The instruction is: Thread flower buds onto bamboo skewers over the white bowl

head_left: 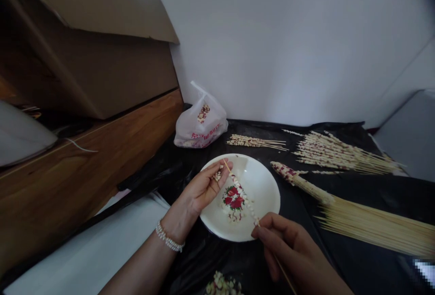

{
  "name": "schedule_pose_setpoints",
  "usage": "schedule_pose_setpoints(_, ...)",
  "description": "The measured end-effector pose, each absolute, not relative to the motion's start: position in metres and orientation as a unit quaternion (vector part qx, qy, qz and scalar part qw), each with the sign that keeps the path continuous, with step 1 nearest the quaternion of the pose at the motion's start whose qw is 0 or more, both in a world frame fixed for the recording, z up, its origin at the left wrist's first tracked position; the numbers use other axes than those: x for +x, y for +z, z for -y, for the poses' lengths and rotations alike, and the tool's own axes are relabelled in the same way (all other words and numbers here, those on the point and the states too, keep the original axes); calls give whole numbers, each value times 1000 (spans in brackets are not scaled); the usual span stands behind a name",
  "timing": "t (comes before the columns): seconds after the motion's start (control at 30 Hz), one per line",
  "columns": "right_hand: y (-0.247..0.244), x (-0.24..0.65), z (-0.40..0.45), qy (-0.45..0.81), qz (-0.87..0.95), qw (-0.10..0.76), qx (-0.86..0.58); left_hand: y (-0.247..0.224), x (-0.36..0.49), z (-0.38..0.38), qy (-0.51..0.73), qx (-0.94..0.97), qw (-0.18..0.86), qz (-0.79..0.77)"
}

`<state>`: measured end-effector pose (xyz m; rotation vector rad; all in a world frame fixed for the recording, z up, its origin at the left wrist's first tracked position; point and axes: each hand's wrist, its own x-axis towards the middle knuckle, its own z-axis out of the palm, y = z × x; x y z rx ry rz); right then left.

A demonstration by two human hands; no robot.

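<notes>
Pinching a kernel-threaded bamboo skewer in the right hand, slanted over a round, glossy white bowl with loose corn-like kernels inside. Cradling more kernels in the loosely opened left hand, beside the skewer's tip. Having wrinkled black plastic sheeting beneath the bowl, near a red-lettered translucent bag, straight bare skewers, a white wall and a cardboard box.

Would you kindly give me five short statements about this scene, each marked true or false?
1. The right hand holds a skewer. True.
2. The left hand is empty. False: small pieces rest in it.
3. The bowl has a red pattern inside. True.
4. The bracelet is on the right arm. False: it is on the left arm.
5. The plastic bag stands beyond the bowl. True.
</notes>
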<state>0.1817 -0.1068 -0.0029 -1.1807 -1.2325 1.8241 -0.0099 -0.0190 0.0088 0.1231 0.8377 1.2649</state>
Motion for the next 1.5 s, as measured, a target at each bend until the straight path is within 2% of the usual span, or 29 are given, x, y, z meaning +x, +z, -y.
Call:
schedule_pose_setpoints(0.23,-5,176,105,682,474,317,-457,12,-7,22,565,70,715,-405)
schedule_pose_setpoints(0.73,-11,175,108,678,476,317,-462,1,-12,19,560,93,743,-355)
schedule_pose_setpoints(1.23,-11,175,108,679,485,310,-455,10,-9,23,583,82,698,-409)
schedule_pose_setpoints(1.5,-13,174,112,696,476,311,-437,11,-12,28,587,146,676,-420)
